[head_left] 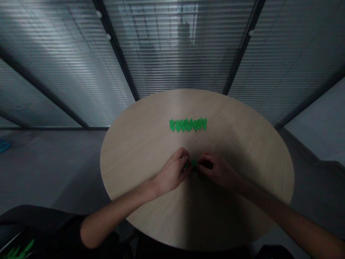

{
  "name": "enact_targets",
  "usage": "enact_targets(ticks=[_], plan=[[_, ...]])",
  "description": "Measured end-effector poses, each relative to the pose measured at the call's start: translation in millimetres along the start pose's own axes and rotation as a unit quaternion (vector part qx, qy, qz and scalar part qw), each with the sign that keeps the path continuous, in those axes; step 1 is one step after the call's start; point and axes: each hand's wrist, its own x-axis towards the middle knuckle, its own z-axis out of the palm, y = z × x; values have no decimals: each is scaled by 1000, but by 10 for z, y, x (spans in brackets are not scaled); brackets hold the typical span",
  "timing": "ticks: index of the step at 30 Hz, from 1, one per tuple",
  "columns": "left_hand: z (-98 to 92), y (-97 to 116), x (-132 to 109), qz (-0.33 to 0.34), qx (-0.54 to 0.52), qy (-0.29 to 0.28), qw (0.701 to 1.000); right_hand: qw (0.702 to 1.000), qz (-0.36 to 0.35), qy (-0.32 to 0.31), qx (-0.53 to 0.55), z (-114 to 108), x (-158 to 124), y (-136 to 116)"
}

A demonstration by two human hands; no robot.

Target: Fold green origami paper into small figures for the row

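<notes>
Near the middle of the round table, a small green piece [194, 163] shows between my two hands, mostly covered by fingers. My left hand [175, 169] has its thumb and fingers closed in a pinch at the left side of the piece. From the other side my right hand [215, 167] pinches it too, thumb against forefinger. What the piece is made of is too dark to make out. Beyond the hands lies a row of several green leaf-shaped pieces [188, 125] with pointed tips, set side by side and close together.
The round wooden table [134, 144] stands close to glass walls with blinds [175, 54]. More green pointed pieces [20, 250] show at the lower left corner, beside a dark chair [35, 216]. A blue object [4, 145] lies on the floor at far left.
</notes>
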Motion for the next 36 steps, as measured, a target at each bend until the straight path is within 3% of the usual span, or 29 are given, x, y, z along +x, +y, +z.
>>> enact_targets(ticks=[15, 36], plan=[[1, 17, 8, -3, -6, 3, 1000, 993, 2, -11, -113, 41, 4, 3], [20, -14, 6, -1, -10, 12, 1000, 993, 24, -3, -116, 33, 40, -36]])
